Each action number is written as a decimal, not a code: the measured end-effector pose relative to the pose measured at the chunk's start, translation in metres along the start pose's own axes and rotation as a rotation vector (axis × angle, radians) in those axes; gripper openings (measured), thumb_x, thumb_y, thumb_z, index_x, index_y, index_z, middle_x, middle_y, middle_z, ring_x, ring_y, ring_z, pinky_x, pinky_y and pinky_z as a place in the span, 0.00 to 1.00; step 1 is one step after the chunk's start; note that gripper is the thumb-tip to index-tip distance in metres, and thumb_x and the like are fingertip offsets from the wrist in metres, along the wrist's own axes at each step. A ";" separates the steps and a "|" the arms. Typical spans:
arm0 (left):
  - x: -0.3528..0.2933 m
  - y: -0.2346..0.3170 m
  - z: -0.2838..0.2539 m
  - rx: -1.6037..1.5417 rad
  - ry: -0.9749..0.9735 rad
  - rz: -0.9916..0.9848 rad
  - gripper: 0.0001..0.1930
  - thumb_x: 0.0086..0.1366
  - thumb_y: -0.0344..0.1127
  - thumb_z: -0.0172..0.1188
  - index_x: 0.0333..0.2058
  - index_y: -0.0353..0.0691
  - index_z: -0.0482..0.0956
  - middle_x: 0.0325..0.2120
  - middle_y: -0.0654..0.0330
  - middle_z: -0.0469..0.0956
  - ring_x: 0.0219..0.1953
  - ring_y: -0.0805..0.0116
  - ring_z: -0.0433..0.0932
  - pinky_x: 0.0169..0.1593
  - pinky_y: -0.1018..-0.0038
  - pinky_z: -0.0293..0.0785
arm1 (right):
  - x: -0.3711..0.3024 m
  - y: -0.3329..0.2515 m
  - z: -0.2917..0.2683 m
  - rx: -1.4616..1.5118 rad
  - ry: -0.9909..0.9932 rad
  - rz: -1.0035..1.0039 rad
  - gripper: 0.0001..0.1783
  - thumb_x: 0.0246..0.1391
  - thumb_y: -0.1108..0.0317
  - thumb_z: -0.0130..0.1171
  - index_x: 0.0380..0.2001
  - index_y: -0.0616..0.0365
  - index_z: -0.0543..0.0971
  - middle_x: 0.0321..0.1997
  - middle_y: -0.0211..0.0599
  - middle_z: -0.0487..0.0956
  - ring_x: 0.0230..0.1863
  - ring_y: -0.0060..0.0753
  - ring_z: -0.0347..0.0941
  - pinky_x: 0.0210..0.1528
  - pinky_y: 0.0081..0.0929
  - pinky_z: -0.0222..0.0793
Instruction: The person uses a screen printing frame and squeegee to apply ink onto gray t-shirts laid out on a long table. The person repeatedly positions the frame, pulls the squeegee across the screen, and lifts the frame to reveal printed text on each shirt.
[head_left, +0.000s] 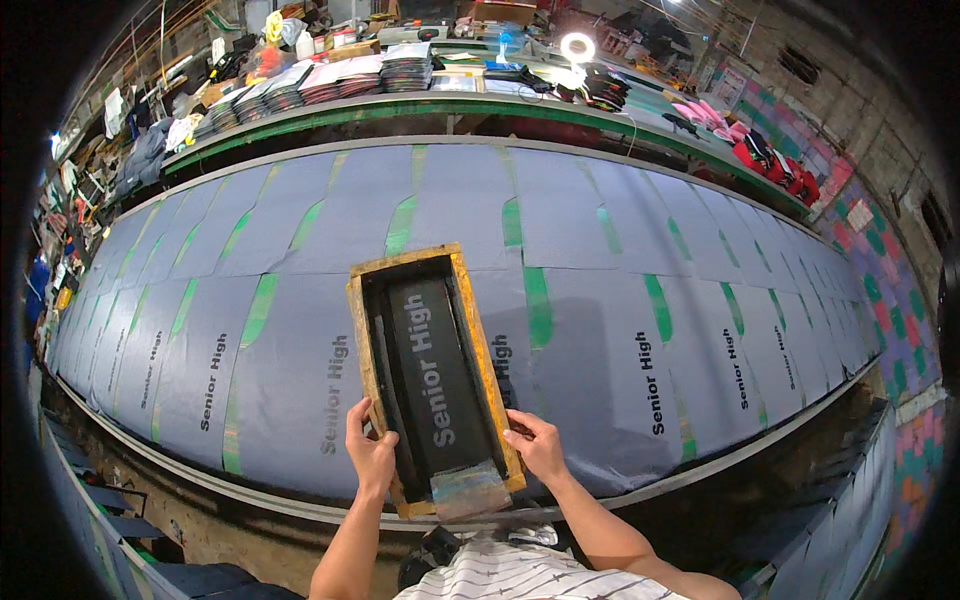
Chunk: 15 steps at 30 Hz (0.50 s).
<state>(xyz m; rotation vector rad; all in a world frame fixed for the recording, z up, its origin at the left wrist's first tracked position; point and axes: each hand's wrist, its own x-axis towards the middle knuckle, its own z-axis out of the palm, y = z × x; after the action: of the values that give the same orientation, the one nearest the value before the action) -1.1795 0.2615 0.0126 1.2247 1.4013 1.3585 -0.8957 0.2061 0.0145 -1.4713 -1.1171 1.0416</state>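
Observation:
A wooden-framed printing screen is tilted slightly to the left over the near row of grey-blue fabric panels. Light lettering shows on its dark mesh. My left hand grips the left rail near its lower end, thumb on top. On the opposite rail, my right hand pinches the wood with its fingertips. A flat, translucent, stained squeegee-like piece rests across the screen's near end. Dark lettering marks several panels; the print just left of the screen looks fainter, and one to its right is partly covered.
The long table's pale edge curves in front of me. Beyond, a green-edged bench carries stacked cut pieces, a lit ring lamp and red bundles. A patchwork-coloured surface lies at right; racks flank me below.

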 end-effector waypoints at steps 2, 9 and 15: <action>-0.006 -0.001 0.015 -0.033 0.001 -0.030 0.35 0.50 0.14 0.59 0.62 0.32 0.70 0.56 0.55 0.71 0.59 0.59 0.72 0.56 0.68 0.77 | 0.005 0.006 -0.015 -0.003 -0.005 -0.005 0.21 0.57 0.75 0.67 0.55 0.65 0.82 0.51 0.40 0.85 0.49 0.30 0.82 0.53 0.27 0.77; -0.030 0.009 0.084 0.032 0.031 -0.032 0.35 0.51 0.13 0.59 0.62 0.31 0.69 0.57 0.55 0.70 0.59 0.59 0.71 0.55 0.67 0.79 | 0.020 0.022 -0.086 0.038 -0.036 -0.034 0.21 0.56 0.77 0.68 0.54 0.65 0.82 0.49 0.39 0.85 0.48 0.28 0.82 0.52 0.25 0.77; -0.049 0.022 0.138 0.041 0.015 -0.017 0.36 0.50 0.13 0.59 0.62 0.32 0.69 0.57 0.55 0.71 0.59 0.59 0.72 0.56 0.67 0.78 | 0.018 0.028 -0.144 0.014 -0.015 -0.005 0.21 0.56 0.77 0.68 0.54 0.65 0.83 0.49 0.38 0.85 0.47 0.27 0.82 0.51 0.24 0.77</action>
<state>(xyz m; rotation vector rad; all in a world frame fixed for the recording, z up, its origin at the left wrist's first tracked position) -1.0333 0.2400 0.0181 1.2282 1.4533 1.3359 -0.7491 0.1929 0.0081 -1.4509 -1.1216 1.0562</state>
